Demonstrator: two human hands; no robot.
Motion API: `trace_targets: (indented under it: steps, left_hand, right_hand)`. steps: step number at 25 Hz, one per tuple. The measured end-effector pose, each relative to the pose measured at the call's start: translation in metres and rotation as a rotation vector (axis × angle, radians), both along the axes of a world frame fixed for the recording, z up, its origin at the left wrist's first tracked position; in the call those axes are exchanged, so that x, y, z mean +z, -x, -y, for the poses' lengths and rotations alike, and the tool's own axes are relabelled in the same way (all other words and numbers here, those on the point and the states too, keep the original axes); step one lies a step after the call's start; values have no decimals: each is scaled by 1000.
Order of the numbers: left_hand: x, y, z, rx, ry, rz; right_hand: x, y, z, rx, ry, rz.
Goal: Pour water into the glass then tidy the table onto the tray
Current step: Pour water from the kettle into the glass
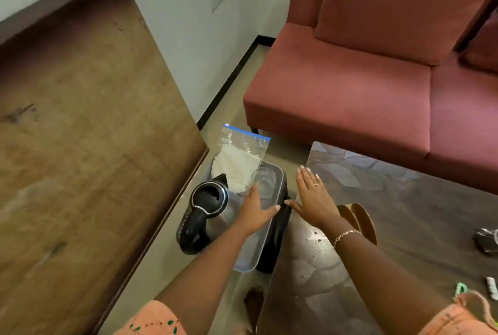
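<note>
Looking down between a wooden table top (89, 129) and a glossy dark table (390, 213); hovering over a grey tray (252, 256) below table level, left hand (254, 212) spread flat, fingers loose, gripping nothing, fingertips reaching just beside a clear glass (264, 179); standing upright in the tray's far end, that glass; sitting at the tray's left edge, a black and steel kettle (206, 213); leaning behind the glass, a zip bag (239, 156) holding something white; floating open-palmed above the dark table's near corner, right hand (314, 200), released, wearing a ring; filling the background, a red sofa (363, 70).
</note>
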State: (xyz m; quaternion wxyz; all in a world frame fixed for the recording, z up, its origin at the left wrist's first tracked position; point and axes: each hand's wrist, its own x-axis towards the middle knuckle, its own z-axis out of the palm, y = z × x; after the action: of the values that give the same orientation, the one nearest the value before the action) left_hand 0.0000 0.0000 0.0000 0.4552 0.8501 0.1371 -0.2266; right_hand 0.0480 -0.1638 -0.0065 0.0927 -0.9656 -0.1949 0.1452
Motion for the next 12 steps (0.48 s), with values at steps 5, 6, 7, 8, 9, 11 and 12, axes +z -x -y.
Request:
trace_targets:
  steps: [5, 6, 7, 8, 9, 11, 12]
  left_hand:
    - [-20, -7, -20, 104, 66, -147]
    - [-23, -6, -23, 105, 70, -175]
    - [-26, -6, -25, 112, 75, -203]
    - [-30, -6, -26, 127, 85, -216]
    - [-36, -5, -28, 133, 108, -228]
    - [-47, -2, -29, 168, 169, -248]
    - [-50, 0, -28, 192, 199, -260]
  right_hand:
    - [-35, -38, -44, 115, 16, -98]
    - [-44, -41, -51, 133, 44, -85]
    - [-54, -47, -56, 134, 58, -70]
    - [-65, -54, -60, 120, 69, -65]
    - [-73, -60, -65, 109, 71, -65]
    - [-86, -68, -74, 98, 80, -77]
    - [-92, -71, -77, 92, 73, -79]
